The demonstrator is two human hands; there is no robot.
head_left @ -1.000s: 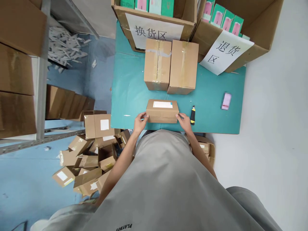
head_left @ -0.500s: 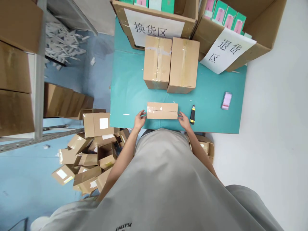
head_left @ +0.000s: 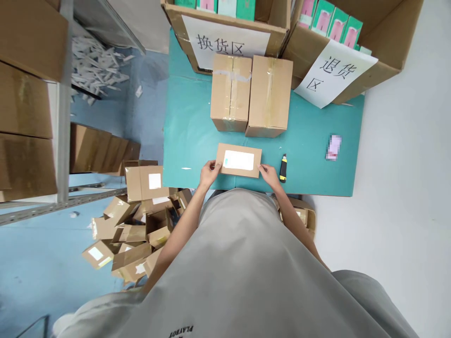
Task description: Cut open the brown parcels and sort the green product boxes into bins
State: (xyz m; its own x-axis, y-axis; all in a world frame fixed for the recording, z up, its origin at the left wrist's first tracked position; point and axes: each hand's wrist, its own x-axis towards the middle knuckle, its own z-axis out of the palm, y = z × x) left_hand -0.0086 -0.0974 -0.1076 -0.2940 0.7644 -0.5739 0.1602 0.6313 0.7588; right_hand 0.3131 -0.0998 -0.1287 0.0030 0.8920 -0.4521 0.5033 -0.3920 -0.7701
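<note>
A small brown cardboard box [head_left: 238, 160] with a white label on its upper face sits near the front edge of the teal table [head_left: 190, 136]. My left hand [head_left: 209, 172] grips the box's left end with the fingers curled round it. At the right end my right hand [head_left: 269, 174] holds the box the same way. A yellow and black utility knife [head_left: 282, 168] lies just right of my right hand.
Two taped cardboard boxes [head_left: 251, 94] stand side by side behind the small one. Two large open cartons with paper signs [head_left: 225, 44] [head_left: 331, 75] hold green and pink packs at the back. Several opened boxes [head_left: 134, 220] are piled on the blue floor to the left. A shelf [head_left: 31, 94] stands at left.
The small box has been turned over between my hands: the label showed on top, then a taped seam side, and now the labelled face is up again.
</note>
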